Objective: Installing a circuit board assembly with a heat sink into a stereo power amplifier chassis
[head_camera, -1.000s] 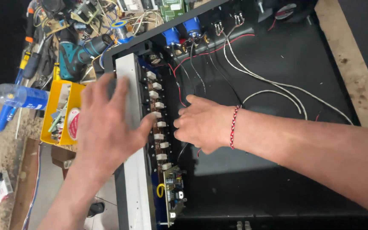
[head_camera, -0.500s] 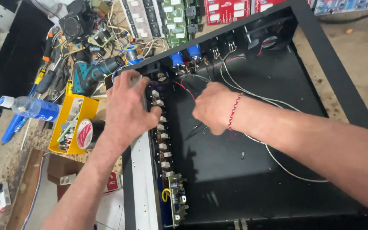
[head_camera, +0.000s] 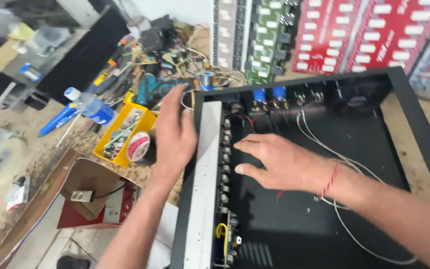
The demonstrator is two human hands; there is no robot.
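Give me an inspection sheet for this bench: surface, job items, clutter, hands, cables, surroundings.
Surface: dusty workbench, crowded.
Job's things: open black chassis; silver front panel with a row of controls behind it.
Clutter: yellow parts bin, tape roll, water bottle, cardboard box.
Hands: left hand open on the panel's outer edge; right hand open inside the chassis, no grip.
Cables: white wires loose in chassis.
Surroundings: red boards and green boards stacked behind.

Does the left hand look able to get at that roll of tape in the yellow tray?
Probably yes. The left hand rests on the black case's outer edge, right beside the yellow tray; the tape roll lies on top, uncovered.
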